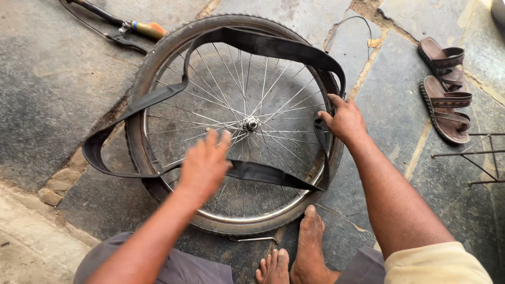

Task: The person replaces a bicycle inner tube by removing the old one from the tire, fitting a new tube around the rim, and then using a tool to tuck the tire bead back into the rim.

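At the upper left of the frame a pump (118, 23) is lying on the stone floor (47, 89). Below it, a limp black tube (158, 97) is hanging out of the tyre (138, 89) and draping across the wheel (247, 123), which is lying flat at centre frame. The left hand (204, 164) is hovering open over the spokes, fingers spread and blurred, gripping nothing. The right hand (344, 120) is pressing on the rim at the right, fingers seemingly pinching the tube. The tube looks soft, light and floppy, best gathered by its slack loop. Sandals (444, 89) are sitting at the upper right.
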Demonstrator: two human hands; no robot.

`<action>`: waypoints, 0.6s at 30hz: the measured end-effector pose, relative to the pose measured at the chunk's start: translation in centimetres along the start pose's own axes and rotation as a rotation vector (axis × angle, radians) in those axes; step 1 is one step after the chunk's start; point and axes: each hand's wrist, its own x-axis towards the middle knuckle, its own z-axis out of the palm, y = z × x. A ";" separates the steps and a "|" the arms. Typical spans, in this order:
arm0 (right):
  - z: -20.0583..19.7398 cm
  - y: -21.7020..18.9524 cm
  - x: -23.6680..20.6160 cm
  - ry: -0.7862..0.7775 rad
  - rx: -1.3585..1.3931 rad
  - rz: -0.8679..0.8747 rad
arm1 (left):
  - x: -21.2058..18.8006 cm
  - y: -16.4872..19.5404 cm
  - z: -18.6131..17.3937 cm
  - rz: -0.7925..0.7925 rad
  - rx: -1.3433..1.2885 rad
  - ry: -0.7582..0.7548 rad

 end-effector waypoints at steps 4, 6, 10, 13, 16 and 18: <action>0.9 0.4 -1.8 -0.065 -0.074 0.030 | -1.3 2.6 3.3 -0.054 0.099 -0.206; 1.8 1.0 -2.8 -0.123 -0.113 0.022 | -1.5 2.1 4.1 -0.081 0.054 -0.165; 3.0 2.5 -3.5 -0.016 -0.064 -0.050 | -3.3 1.7 4.1 -0.018 0.006 -0.179; 2.9 2.8 -2.5 0.154 0.015 -0.019 | -5.7 2.4 3.6 0.023 0.000 -0.262; 1.5 2.7 -0.8 0.210 0.035 0.174 | -8.7 3.4 3.1 0.056 -0.137 -0.256; 0.3 2.5 0.1 0.284 0.023 0.140 | -10.3 4.5 2.9 0.097 -0.131 -0.384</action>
